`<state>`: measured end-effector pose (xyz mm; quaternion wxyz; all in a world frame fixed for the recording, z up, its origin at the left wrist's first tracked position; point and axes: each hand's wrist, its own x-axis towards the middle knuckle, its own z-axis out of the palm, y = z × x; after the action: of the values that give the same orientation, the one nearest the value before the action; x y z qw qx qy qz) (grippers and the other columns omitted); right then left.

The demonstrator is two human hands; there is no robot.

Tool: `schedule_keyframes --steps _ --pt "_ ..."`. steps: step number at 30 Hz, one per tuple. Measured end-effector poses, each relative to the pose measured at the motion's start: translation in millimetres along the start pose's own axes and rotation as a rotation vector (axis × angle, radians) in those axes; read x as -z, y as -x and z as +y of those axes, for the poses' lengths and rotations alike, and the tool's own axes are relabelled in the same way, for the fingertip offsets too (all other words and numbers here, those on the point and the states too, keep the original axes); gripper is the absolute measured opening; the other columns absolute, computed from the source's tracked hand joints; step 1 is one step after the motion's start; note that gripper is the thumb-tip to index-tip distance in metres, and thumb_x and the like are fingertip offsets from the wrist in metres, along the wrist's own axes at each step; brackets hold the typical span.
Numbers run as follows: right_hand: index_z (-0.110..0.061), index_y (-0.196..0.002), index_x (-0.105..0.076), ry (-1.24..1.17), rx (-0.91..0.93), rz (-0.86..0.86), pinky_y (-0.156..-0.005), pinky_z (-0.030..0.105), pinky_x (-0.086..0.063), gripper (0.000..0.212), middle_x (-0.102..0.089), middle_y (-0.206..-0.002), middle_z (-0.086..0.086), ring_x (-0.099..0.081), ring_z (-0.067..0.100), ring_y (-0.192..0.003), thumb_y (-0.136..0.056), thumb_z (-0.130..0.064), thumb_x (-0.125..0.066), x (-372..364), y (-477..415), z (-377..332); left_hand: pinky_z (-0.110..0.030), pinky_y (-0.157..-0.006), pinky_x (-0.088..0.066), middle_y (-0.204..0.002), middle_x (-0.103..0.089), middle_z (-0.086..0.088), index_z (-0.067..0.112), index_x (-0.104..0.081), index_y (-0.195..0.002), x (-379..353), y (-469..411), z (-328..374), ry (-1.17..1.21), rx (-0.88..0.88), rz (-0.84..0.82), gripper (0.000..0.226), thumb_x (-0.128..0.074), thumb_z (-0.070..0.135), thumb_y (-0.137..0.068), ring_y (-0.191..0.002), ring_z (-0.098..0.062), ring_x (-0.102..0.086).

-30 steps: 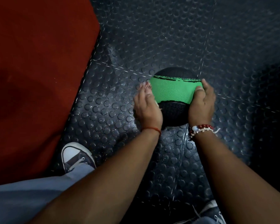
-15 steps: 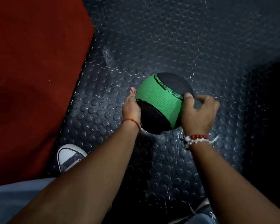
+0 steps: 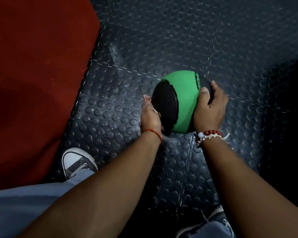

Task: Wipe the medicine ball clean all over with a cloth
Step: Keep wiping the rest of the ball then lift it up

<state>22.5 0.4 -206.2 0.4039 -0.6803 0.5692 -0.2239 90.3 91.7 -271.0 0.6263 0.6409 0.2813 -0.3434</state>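
The round green-and-black textured rubber medicine ball [image 3: 183, 109] is held between both hands, low over the dark studded rubber floor [image 3: 179, 40] near a red mat [image 3: 33, 74]. The right hand [image 3: 209, 110] grasps its right side, thumb on the green band. The left hand [image 3: 149, 117] presses its lower left; its fingers are hidden, so I cannot tell its grip.

Floor [image 3: 187, 36]: dark rubber, raised round studs, fine pale scratches. Red mat [image 3: 33, 69]: left side, edge running diagonally near to far. Deep shadow at right. Light dim, glinting off studs mid-scene.
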Motion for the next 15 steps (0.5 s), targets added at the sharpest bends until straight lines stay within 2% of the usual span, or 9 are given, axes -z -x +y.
schedule_keyframes --steps 2,4,5,7,8,10,12,13,15 --pt "-0.022 -0.136 -0.048 -0.025 -0.055 0.025 -0.074 0.004 -0.03 0.043 -0.042 -0.132 0.0 -0.043 0.002 -0.102 -0.096 -0.037 -0.048 1.9 -1.4 1.7 -0.048 -0.099 -0.051 -0.12 -0.065 -0.013 0.021 -0.066 -0.12 -7.1 22.8 4.0 -0.063 -0.197 0.028 0.062 -0.042 0.059 -0.077 -0.108 -0.033 -0.064" --pt "-0.021 -0.133 -0.049 -0.024 -0.079 0.041 -0.07 0.004 -0.029 0.041 -0.042 -0.128 0.003 -0.044 0.003 -0.096 -0.095 -0.038 -0.048 3.6 -3.7 2.3 -0.037 -0.105 -0.045 -0.137 -0.052 -0.012 0.019 -0.056 -0.138 -14.3 42.1 6.3 -0.158 -0.403 0.02 0.049 -0.039 0.038 -0.096 -0.123 -0.028 -0.055" --pt "-0.021 -0.132 -0.05 -0.029 -0.086 0.046 -0.066 0.001 -0.027 0.041 -0.042 -0.126 0.004 -0.043 0.002 -0.092 -0.095 -0.038 -0.049 3.8 -5.0 2.5 -0.035 -0.108 -0.042 -0.142 -0.048 -0.01 0.018 -0.052 -0.143 -16.3 43.3 5.0 -0.187 -0.514 0.013 0.049 -0.038 0.033 -0.098 -0.128 -0.024 -0.051" --pt "-0.022 -0.134 -0.049 -0.044 -0.105 0.052 -0.062 0.0 -0.026 0.043 -0.04 -0.124 0.003 -0.043 -0.001 -0.086 -0.095 -0.039 -0.048 3.3 -7.9 1.8 -0.029 -0.105 -0.04 -0.142 -0.046 -0.006 0.017 -0.05 -0.144 -14.7 35.8 10.3 -0.281 -0.672 -0.04 0.051 -0.036 0.033 -0.098 -0.126 -0.017 -0.049" --pt "-0.023 -0.136 -0.049 -0.046 -0.122 0.052 -0.06 -0.001 -0.025 0.043 -0.039 -0.122 0.002 -0.043 -0.002 -0.085 -0.096 -0.04 -0.047 2.9 -9.4 1.5 -0.026 -0.098 -0.04 -0.139 -0.048 -0.005 0.018 -0.051 -0.144 -12.7 26.9 13.3 -0.35 -0.677 -0.071 0.049 -0.035 0.034 -0.1 -0.119 -0.013 -0.049" --pt "-0.024 -0.137 -0.047 -0.048 -0.147 0.057 -0.06 -0.001 -0.027 0.044 -0.039 -0.124 0.0 -0.045 0.002 -0.09 -0.097 -0.04 -0.045 2.9 -10.7 0.8 -0.025 -0.087 -0.042 -0.125 -0.056 -0.001 0.018 -0.056 -0.136 -11.5 2.9 15.4 -0.378 -0.487 -0.123 0.044 -0.034 0.038 -0.104 -0.105 -0.01 -0.052" --pt "-0.024 -0.138 -0.047 -0.051 -0.137 0.063 -0.069 0.007 -0.032 0.044 -0.041 -0.129 0.002 -0.045 0.005 -0.098 -0.097 -0.04 -0.044 3.8 -9.1 1.2 -0.036 -0.093 -0.05 -0.113 -0.067 -0.002 0.018 -0.066 -0.121 -8.2 -11.7 14.6 -0.269 -0.168 -0.116 0.053 -0.039 0.056 -0.096 -0.101 -0.016 -0.062" --pt "-0.023 -0.138 -0.046 -0.05 -0.129 0.064 -0.073 0.01 -0.033 0.044 -0.041 -0.131 0.003 -0.045 0.005 -0.1 -0.097 -0.039 -0.044 4.2 -8.1 1.2 -0.044 -0.097 -0.052 -0.111 -0.07 -0.004 0.019 -0.07 -0.111 -6.8 -18.0 10.4 -0.193 -0.063 -0.085 0.058 -0.041 0.063 -0.087 -0.103 -0.023 -0.066" --pt "-0.023 -0.138 -0.047 -0.04 -0.129 0.066 -0.077 0.012 -0.033 0.043 -0.042 -0.131 0.003 -0.044 0.005 -0.1 -0.097 -0.039 -0.044 4.5 -7.8 1.3 -0.049 -0.098 -0.053 -0.108 -0.072 -0.01 0.016 -0.071 -0.101 -10.0 -20.0 1.7 -0.099 0.021 -0.005 0.052 -0.042 0.058 -0.086 -0.103 -0.03 -0.068"
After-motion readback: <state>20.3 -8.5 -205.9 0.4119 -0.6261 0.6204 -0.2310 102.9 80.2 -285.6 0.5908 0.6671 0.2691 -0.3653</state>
